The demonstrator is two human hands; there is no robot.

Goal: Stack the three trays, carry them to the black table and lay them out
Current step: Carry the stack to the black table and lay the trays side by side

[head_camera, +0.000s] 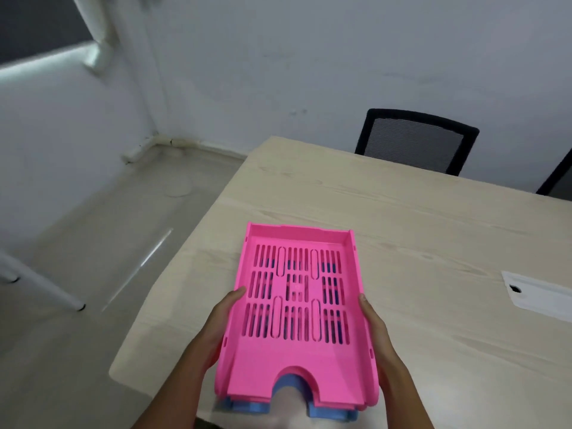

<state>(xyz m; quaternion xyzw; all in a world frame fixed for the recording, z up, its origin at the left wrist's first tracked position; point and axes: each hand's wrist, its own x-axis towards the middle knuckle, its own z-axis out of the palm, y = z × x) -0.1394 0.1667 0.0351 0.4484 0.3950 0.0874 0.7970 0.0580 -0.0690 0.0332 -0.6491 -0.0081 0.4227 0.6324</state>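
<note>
No brand, label or legible writing is visible on any item in view.

The stack of slotted plastic trays (pixel 297 320) has a bright pink tray on top and a blue tray (pixel 331 411) showing beneath it at the near end and through the slots. Layered pink edges at the near corners suggest a further tray between them, but the count cannot be confirmed. The stack sits over the near left corner of the pale wood-grain table (pixel 418 236); whether it rests on the surface or is held just above it cannot be told.

The left hand (pixel 216 329) grasps the stack's left side wall, thumb over the rim. The right hand (pixel 377 332) grasps the right side wall in the same way. Fingers under the stack are hidden.

On the table at the right edge of view lies a white flat plastic bag (pixel 541 295) with a small dark hole, partly cut off. Beyond the table's far edge stands a black mesh-backed office chair (pixel 414 140); a second black chair (pixel 557 178) is mostly cut off at the right.

The room has white painted walls (pixel 309 57), a glossy pale grey floor (pixel 93 243) and a white pipe (pixel 102 35) in the far left corner. White metal legs (pixel 40 286) of unidentified furniture stand at the left. The picture is slightly blurred
</note>
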